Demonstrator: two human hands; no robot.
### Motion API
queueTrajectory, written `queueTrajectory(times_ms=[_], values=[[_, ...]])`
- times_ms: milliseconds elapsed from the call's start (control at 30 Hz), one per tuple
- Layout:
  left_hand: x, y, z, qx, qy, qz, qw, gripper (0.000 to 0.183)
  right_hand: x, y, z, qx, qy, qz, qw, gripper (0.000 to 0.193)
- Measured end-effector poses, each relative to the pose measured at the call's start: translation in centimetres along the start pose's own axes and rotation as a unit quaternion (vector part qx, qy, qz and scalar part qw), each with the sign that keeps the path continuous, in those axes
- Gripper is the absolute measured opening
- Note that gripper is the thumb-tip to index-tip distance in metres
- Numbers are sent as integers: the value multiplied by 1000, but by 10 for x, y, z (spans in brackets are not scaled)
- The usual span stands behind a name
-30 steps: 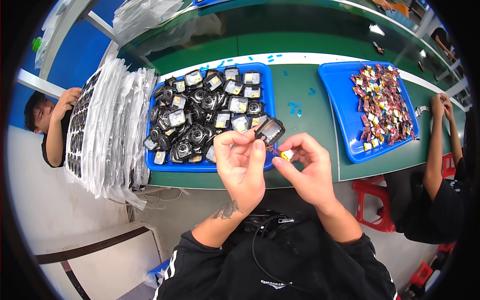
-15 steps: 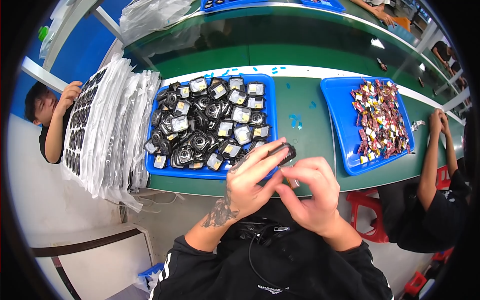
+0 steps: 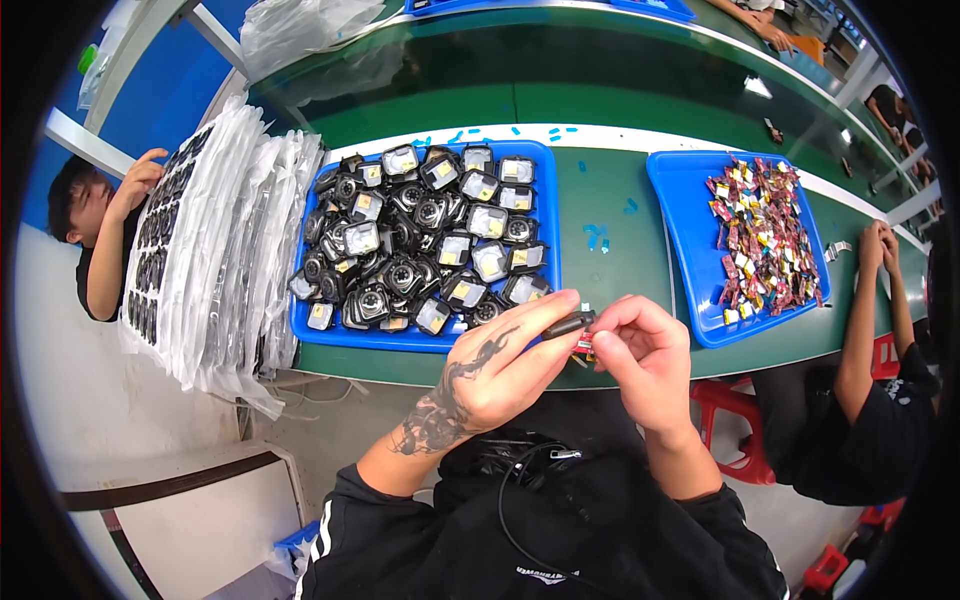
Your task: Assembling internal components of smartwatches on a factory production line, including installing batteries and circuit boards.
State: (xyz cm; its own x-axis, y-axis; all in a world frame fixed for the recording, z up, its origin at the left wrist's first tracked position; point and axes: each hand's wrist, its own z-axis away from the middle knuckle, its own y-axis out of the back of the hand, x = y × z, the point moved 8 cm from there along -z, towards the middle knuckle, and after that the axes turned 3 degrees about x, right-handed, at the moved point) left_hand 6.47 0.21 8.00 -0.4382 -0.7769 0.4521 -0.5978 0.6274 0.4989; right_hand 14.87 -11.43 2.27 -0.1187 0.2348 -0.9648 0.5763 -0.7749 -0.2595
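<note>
My left hand is closed around a black watch case, held on edge near the table's front edge. Its inner side is hidden from me. Close against the case, my right hand pinches a small red circuit board between thumb and fingers; part of the board is covered by the fingertips. Behind my left hand, a blue tray holds a heap of black watch cases, many with pale squares and yellow patches. A second blue tray, to the right, holds a pile of small red boards with white and yellow parts.
Stacked plastic sheets of black parts stand at the left, with a person's hand on them. Blue film bits lie on the green table. Another person's hands rest at the right edge, near a red stool.
My right thumb and fingers have shifted right and opened out a little, and the red board now shows between my hands. The watch case in my left hand has turned and sits slightly lower.
</note>
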Motion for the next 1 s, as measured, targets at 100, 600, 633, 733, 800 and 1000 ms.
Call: queueTrajectory(times_ms=[100, 600, 633, 733, 800, 1000], values=[[0, 0, 1, -23, 4, 14, 1000, 27, -2, -1, -2, -17, -6, 30, 999, 5], [-47, -30, 37, -120, 384, 346, 848, 21, -6, -5, -1, 13, 47, 95, 994, 27], [-43, -33, 39, -119, 385, 343, 848, 21, -8, -5, 0, 18, 77, 111, 991, 34], [-45, -27, 45, -4, 385, 387, 838, 42, -7, 2, 2, 73, 101, 191, 974, 40], [-45, -31, 52, -1, 374, 393, 840, 40, -5, 3, 7, 73, 107, 196, 972, 41], [-42, -26, 52, -14, 380, 399, 834, 44, -3, -2, -1, 48, 105, 200, 973, 48]])
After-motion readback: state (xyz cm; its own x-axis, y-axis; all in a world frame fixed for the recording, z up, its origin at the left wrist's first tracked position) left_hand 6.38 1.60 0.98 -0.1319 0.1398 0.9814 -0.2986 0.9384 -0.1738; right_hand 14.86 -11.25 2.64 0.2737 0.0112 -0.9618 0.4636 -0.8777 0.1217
